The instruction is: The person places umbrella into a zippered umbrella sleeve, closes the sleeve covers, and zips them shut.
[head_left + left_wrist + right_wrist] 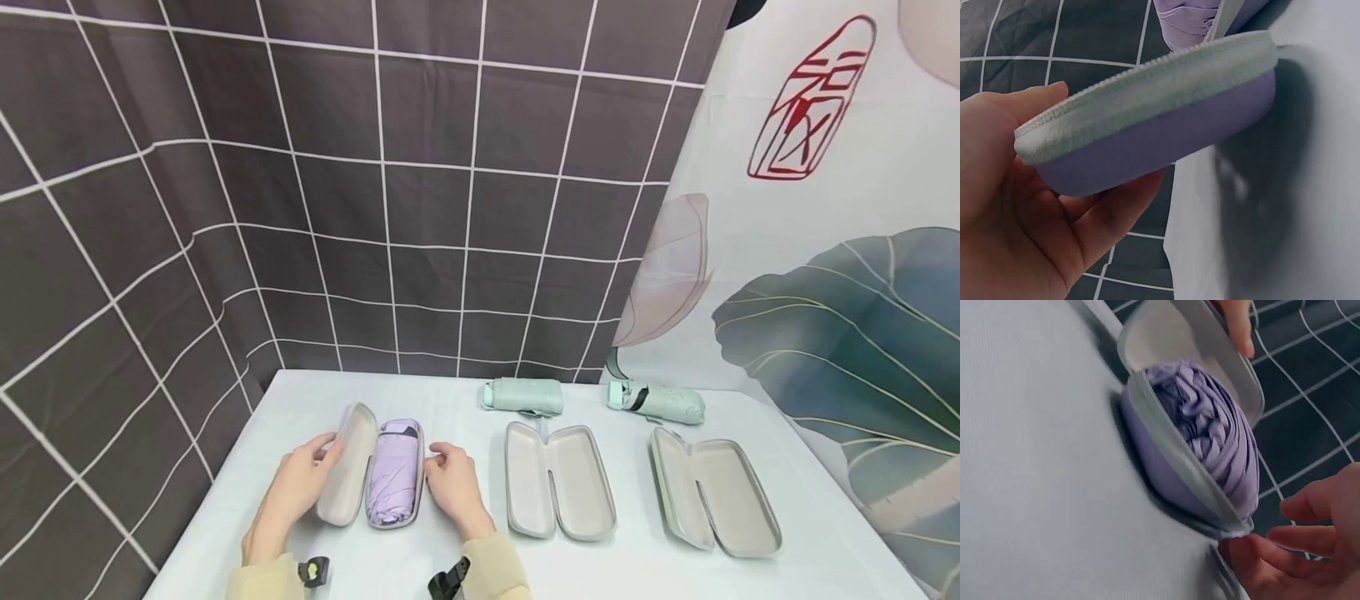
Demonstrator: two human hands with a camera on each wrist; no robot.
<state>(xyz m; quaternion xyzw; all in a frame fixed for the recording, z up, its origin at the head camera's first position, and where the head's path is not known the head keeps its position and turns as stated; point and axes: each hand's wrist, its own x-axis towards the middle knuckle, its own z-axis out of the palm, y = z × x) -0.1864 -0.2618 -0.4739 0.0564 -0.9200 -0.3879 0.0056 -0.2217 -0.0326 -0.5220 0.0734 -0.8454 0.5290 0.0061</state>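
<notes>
A purple zip case (1166, 147) with a grey lining lies unfolded at the left of the table. One half holds a folded purple umbrella (393, 473), its gathered cloth bulging above the zipper rim in the right wrist view. My left hand (302, 475) grips the other half, the lid (349, 467), thumb over the rim and fingers beneath. That lid is tilted up off the table. On the umbrella's right, my right hand (454, 486) has loosely bent fingers touching the case's outer edge, the thumb standing apart in the right wrist view.
Two more unfolded grey-lined cases lie to the right, a middle case (581, 483) and a far-right case (738, 496). Behind them lie two folded mint-green umbrellas, one left (522, 396) and one right (663, 402). A dark gridded cloth (427, 208) hangs behind the white table (420, 567).
</notes>
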